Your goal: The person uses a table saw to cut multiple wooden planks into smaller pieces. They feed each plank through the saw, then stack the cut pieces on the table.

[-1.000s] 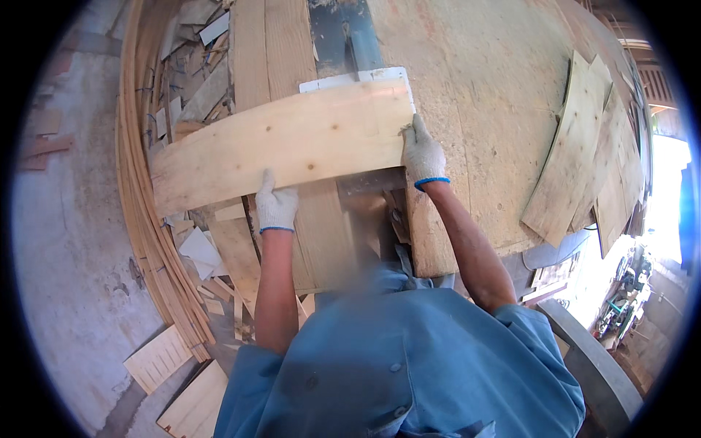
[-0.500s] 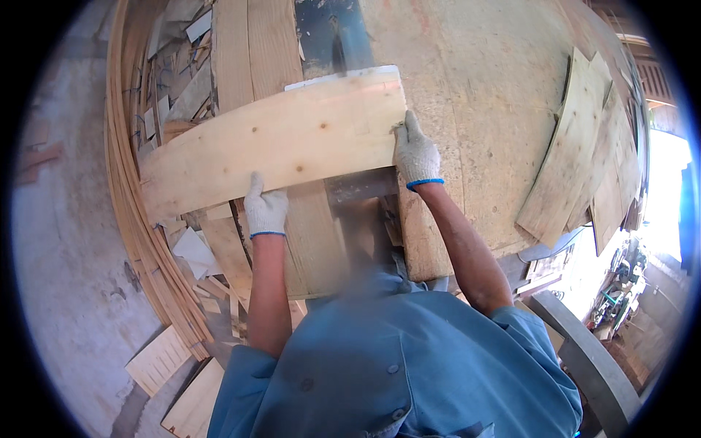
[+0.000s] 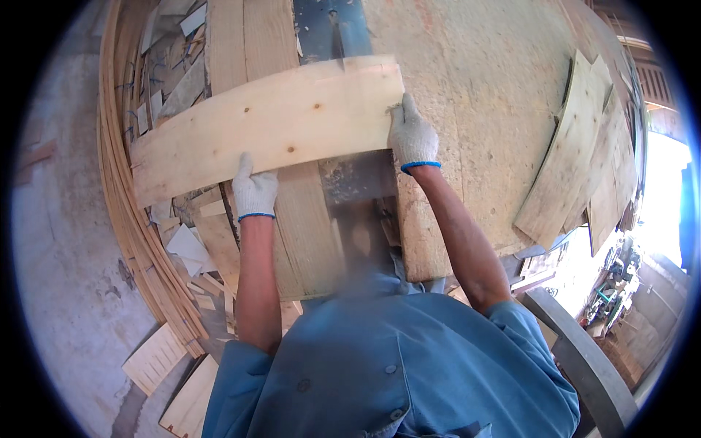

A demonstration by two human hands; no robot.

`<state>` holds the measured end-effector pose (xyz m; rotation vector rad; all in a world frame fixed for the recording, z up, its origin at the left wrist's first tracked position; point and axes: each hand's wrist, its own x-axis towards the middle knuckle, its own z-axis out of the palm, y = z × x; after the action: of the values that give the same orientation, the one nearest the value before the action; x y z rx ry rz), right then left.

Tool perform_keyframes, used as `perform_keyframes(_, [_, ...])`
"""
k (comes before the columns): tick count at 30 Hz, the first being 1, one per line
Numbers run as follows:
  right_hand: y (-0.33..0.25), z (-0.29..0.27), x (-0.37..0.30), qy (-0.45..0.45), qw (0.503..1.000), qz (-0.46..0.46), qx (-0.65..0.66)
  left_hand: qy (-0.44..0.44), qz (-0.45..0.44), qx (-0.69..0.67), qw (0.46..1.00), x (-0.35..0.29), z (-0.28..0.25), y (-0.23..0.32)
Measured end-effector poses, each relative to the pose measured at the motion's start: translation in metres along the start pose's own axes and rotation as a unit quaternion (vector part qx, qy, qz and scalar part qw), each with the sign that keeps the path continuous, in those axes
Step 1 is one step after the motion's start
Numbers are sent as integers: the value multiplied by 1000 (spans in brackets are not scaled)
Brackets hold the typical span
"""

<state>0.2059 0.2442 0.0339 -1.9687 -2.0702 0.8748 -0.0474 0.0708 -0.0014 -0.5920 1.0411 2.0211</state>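
Observation:
A long pale wooden board [image 3: 270,120] with a few knots lies crosswise over the bench and its dark metal strip. My left hand [image 3: 255,191], in a white knit glove with a blue cuff, grips the board's near edge, thumb on top. At the board's right end my right hand [image 3: 413,137], gloved alike, is closed around the near corner, thumb along the end edge; its other fingers are partly hidden. The metal strip [image 3: 358,179] shows in front of the board, and a blue-grey plate [image 3: 332,29] with a dark upright piece shows beyond it.
The worn wooden bench top [image 3: 489,109] spreads to the right, with several thin boards [image 3: 569,160] stacked at its far right. Long wooden strips [image 3: 117,182] run along the left side, beside loose offcuts [image 3: 190,252]. A grey curved bar [image 3: 584,358] stands at the lower right.
Both hands have shifted the board slightly away from me and to the left. A white edge that showed behind the board is now out of sight.

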Motion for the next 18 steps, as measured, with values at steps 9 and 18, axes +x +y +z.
perform_keyframes(9, [4, -4, 0, -13, 1000, -4, 27, -9, 10, 10, 1000, -15, 0, -4])
perform_keyframes(18, [15, 3, 3, 9, 1000, -13, 15, -12, -9, 2, 1000, -37, 7, -11])
